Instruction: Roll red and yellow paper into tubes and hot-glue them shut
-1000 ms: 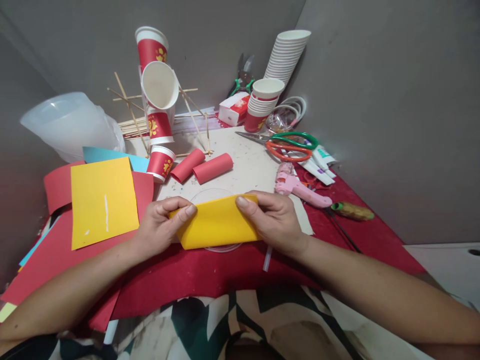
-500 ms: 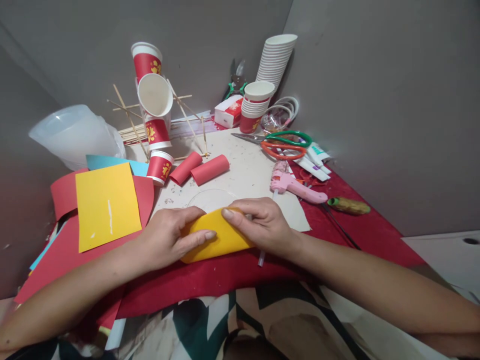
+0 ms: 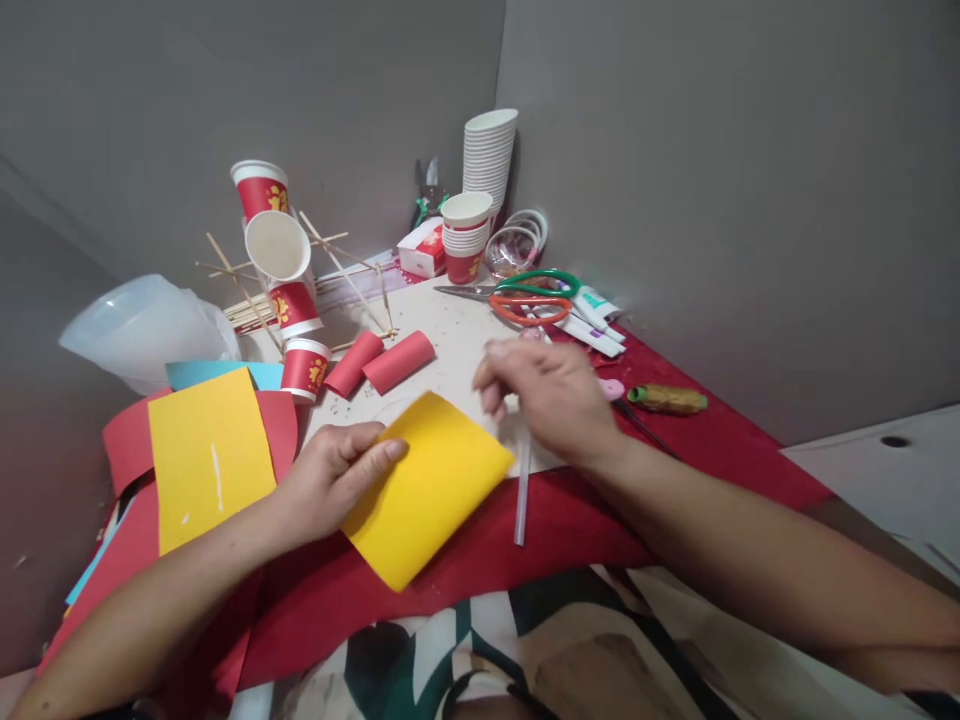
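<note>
My left hand (image 3: 330,480) pinches the left edge of a yellow paper sheet (image 3: 427,490), thumb on top; the sheet lies unrolled and slanted on the red cloth (image 3: 570,520). My right hand (image 3: 551,400) hovers above the table to the right of the sheet, slightly blurred, with loosely curved fingers apart and nothing in them. It covers most of a pink glue gun (image 3: 612,388). A clear glue stick (image 3: 519,490) lies just below that hand.
Two red paper rolls (image 3: 386,362), a stick-and-cup structure (image 3: 281,260), stacked paper cups (image 3: 487,150), scissors (image 3: 532,295), glue tubes (image 3: 596,325) and a plastic tub (image 3: 142,325) crowd the back. Coloured sheets (image 3: 206,455) lie at left. Grey walls close both sides.
My right hand let go of the yellow sheet and moved up and right over the glue gun. The curled sheet sprang open flat in my left hand. The camera turned to the right.
</note>
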`<state>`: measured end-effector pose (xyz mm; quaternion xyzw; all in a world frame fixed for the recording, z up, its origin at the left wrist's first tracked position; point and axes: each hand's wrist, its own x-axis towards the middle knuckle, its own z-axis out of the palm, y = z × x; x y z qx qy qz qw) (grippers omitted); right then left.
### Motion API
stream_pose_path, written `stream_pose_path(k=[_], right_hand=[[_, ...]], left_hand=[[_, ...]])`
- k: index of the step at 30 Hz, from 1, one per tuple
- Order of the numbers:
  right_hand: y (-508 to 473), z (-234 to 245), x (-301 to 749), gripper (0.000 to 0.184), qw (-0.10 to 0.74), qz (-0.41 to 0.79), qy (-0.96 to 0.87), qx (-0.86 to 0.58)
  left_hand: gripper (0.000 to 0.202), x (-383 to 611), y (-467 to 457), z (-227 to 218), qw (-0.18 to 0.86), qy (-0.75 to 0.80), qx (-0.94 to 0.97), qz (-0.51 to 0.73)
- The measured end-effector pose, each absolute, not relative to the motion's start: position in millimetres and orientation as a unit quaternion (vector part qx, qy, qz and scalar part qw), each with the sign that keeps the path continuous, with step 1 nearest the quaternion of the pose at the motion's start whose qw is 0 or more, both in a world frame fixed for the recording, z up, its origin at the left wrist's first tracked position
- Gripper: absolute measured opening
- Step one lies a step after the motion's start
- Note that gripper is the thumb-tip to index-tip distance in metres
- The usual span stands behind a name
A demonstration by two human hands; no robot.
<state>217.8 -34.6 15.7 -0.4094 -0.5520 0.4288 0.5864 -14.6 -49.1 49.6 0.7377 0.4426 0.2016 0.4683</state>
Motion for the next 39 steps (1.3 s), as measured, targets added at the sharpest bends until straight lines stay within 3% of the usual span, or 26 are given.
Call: stream_pose_path(k=[3, 7, 12, 17, 23, 30, 36, 39], right_hand=[[-23, 15, 224, 0.046, 0.679, 0.460, -0.422, -0.387], [-28, 10, 212, 0.059, 0.574, 0.563, -0.493, -0.333], [-44, 1, 191, 0.050, 0.474, 0.638, -0.526, -0.302], [-45, -10, 185, 0.045, 0.445, 0.653, -0.533, -0.304], [-45, -12, 186, 0.057, 0.438, 0.630, -0.542, -0.342], [-37, 0, 190, 0.037, 0.565, 0.597, -0.462, -0.335], [-36, 5, 197, 0.048, 0.578, 0.532, -0.498, -0.368], [-32, 8, 201, 0.045, 0.608, 0.495, -0.501, -0.367]], left_hand=[[0.036, -14, -41, 47, 0.469, 0.481, 0.654, 0.348], [0.032, -5, -30, 48, 0.453, 0.461, 0.618, 0.447], [0.031, 8, -24, 42, 0.429, 0.448, 0.633, 0.463], [0.030, 11, -22, 30, 0.383, 0.445, 0.633, 0.505], [0.029, 11, -22, 28, 0.336, 0.444, 0.643, 0.526], [0.027, 7, -22, 24, 0.325, 0.456, 0.651, 0.512], [0.028, 6, -22, 21, 0.305, 0.454, 0.670, 0.502], [0.029, 5, -21, 20, 0.300, 0.456, 0.676, 0.495]])
